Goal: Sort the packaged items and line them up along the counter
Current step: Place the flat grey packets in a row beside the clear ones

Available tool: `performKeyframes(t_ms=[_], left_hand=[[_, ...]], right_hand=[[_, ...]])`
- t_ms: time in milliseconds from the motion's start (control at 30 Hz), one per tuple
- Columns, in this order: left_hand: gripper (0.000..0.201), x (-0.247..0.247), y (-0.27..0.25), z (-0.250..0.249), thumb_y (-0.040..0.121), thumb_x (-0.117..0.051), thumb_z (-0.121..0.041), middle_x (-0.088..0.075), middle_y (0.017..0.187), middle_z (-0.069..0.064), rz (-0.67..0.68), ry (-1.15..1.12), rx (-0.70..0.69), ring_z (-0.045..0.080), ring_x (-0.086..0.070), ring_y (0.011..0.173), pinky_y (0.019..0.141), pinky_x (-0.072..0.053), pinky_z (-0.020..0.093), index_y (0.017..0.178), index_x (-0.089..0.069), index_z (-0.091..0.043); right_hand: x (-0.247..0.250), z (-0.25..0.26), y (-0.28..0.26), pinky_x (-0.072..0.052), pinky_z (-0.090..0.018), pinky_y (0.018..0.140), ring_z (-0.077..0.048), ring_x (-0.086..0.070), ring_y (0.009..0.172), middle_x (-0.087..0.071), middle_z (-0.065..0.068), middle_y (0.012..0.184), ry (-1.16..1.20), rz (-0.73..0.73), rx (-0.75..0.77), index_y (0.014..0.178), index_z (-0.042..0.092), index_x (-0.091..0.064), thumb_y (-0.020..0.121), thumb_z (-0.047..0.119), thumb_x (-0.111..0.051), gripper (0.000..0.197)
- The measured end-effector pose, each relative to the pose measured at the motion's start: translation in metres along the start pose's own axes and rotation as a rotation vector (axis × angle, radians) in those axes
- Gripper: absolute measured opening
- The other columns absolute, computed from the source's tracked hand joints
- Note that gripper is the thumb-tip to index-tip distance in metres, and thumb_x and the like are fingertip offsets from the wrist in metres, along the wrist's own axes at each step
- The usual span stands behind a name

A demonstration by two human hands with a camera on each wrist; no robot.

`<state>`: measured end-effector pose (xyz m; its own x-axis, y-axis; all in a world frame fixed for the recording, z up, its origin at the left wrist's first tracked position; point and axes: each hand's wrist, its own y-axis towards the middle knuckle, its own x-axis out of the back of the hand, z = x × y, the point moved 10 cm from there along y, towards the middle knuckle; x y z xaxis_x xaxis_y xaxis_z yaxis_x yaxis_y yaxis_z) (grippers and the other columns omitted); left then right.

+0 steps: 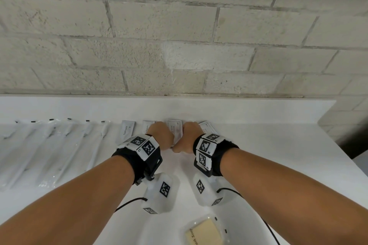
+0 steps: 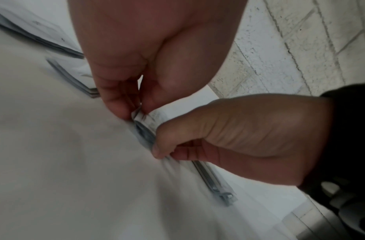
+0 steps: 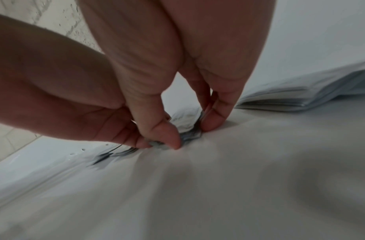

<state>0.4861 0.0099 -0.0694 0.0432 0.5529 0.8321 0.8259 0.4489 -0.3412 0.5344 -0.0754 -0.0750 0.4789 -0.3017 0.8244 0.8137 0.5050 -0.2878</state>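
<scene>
A small white printed sachet [image 1: 176,132] lies on the white counter [image 1: 258,145] near the back wall. Both hands pinch it at its near end. My left hand [image 1: 162,137] holds its left side, my right hand [image 1: 186,139] its right side. In the left wrist view my left hand [image 2: 134,112] pinches the crumpled sachet [image 2: 145,119], and the right hand [image 2: 163,146] grips it from the right. The right wrist view has my right hand [image 3: 191,131] pinching the sachet [image 3: 184,120] against the counter, beside the left hand [image 3: 120,129].
Several clear-wrapped toothbrushes [image 1: 59,145] lie in a row at the left. Two toothpaste sachets [image 1: 127,130] follow them. Another printed sachet [image 1: 209,127] lies to the right of my hands. A wrapped bath soap [image 1: 205,232] sits near the front. The counter's right edge [image 1: 342,157] drops off.
</scene>
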Motion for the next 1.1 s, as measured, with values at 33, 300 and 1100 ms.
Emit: performKeyframes(t_ms=[33, 300, 1100], left_hand=[[0.03, 0.003, 0.002, 0.0, 0.095, -0.043, -0.009, -0.061, 0.124, 0.016, -0.031, -0.036, 0.004, 0.03, -0.058, 0.116, 0.097, -0.05, 0.034, 0.119, -0.059, 0.002], [0.025, 0.015, 0.006, -0.008, 0.086, -0.051, -0.008, -0.071, 0.104, 0.014, -0.098, 0.06, -0.073, 0.028, -0.068, 0.097, 0.079, -0.056, 0.032, 0.104, -0.068, -0.002], [0.031, 0.034, -0.015, -0.029, 0.093, -0.047, -0.012, -0.061, 0.125, 0.01, -0.187, -0.105, -0.163, 0.027, -0.055, 0.119, 0.099, -0.045, 0.032, 0.121, -0.058, -0.008]], right_hand=[[0.0, 0.0, 0.0, -0.055, -0.027, 0.065, -0.021, -0.069, 0.086, -0.072, -0.009, 0.096, -0.003, 0.006, -0.001, 0.097, 0.005, -0.069, 0.061, 0.022, -0.08, 0.041], [0.0, 0.0, 0.001, -0.058, -0.032, 0.073, -0.024, -0.068, 0.091, -0.071, -0.009, 0.099, -0.004, 0.019, -0.005, 0.1, 0.005, -0.069, 0.064, 0.02, -0.079, 0.04], [0.076, -0.038, -0.025, -0.045, -0.023, 0.092, -0.02, -0.057, 0.114, -0.059, -0.002, 0.124, 0.102, -0.107, -0.017, 0.128, 0.012, -0.056, 0.077, 0.027, -0.074, 0.056]])
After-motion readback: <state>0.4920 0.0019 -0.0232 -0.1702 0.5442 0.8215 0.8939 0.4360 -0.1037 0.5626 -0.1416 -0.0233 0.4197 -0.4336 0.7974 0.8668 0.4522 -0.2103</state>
